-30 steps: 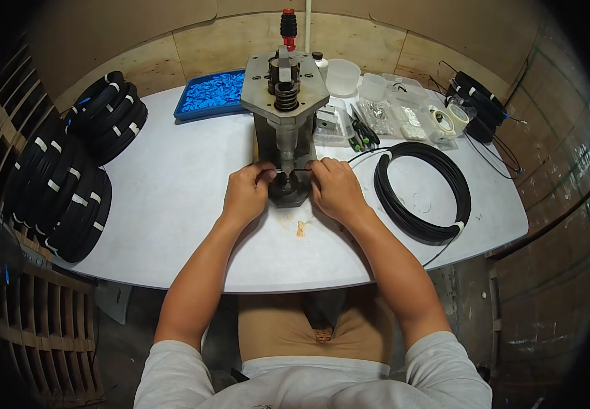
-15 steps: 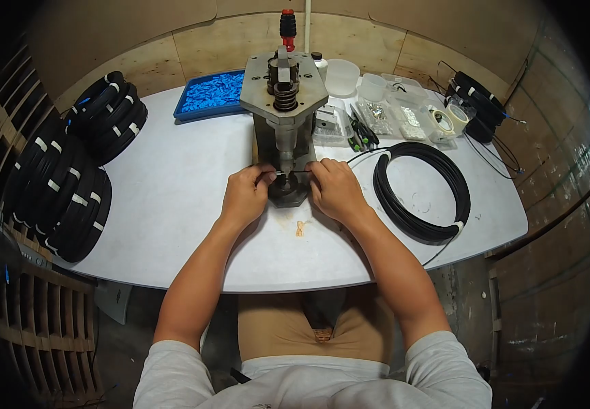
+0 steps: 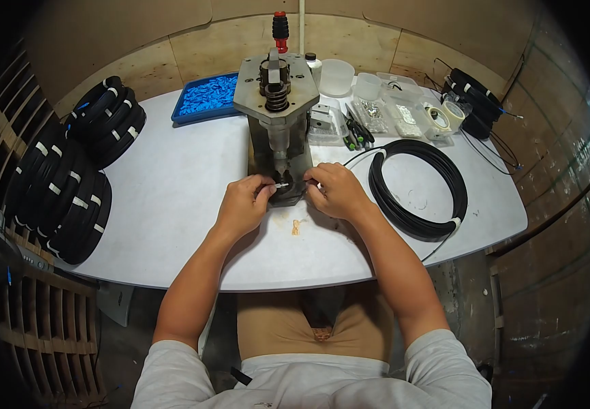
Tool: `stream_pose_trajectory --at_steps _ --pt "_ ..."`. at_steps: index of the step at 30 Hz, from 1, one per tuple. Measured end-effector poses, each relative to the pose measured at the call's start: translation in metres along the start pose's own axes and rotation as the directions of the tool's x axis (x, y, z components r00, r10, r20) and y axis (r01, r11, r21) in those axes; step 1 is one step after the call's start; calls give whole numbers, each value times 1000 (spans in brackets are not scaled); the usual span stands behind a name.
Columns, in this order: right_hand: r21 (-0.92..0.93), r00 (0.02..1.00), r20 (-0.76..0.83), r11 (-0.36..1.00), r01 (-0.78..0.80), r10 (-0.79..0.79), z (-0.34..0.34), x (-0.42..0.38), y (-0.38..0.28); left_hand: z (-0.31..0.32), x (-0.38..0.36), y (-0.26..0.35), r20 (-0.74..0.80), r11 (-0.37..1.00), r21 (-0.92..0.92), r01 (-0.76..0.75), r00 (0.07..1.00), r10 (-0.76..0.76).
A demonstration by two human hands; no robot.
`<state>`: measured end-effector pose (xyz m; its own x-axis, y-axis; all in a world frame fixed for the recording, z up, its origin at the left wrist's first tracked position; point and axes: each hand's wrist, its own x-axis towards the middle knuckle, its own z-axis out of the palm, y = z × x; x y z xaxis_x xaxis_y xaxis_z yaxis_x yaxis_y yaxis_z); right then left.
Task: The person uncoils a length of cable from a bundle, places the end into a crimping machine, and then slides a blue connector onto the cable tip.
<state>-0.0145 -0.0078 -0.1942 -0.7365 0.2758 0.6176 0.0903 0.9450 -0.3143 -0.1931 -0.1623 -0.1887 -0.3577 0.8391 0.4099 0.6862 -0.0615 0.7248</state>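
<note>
In front of the metal bench press [image 3: 298, 99], both of my hands are at its lower end. My left hand [image 3: 244, 203] pinches a small whitish connector [image 3: 281, 185] between thumb and fingertips, its tip pointing right. Across from it, my right hand [image 3: 339, 191] is closed in a pinch on a black cable [image 3: 357, 158], which runs back to a large black cable coil [image 3: 421, 228] lying on the right of the table. The cable's end is mostly hidden by the fingers and the dark press base.
A blue tray [image 3: 177, 117] of small blue pieces stands left of the press. More black coils [image 3: 56, 184] are stacked at the left edge. Green-handled pliers [image 3: 356, 133], clear boxes [image 3: 404, 102] and tape rolls [image 3: 438, 119] lie at the back right.
Both hands have come slightly down and away from the press's tooling, toward me. The whitish connector now shows more clearly at my left fingertips. The whole view has shifted a little.
</note>
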Motion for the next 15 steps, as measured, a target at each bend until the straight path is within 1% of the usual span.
stream_pose_trajectory --at_steps 7,15 --pt "65 998 60 997 -30 27 -5 -1 0 -3 -2 -1 115 999 17 34 993 -36" --pt "63 995 88 997 -46 41 -8 0 -6 -4 -1 -3 130 998 8 55 990 -56"
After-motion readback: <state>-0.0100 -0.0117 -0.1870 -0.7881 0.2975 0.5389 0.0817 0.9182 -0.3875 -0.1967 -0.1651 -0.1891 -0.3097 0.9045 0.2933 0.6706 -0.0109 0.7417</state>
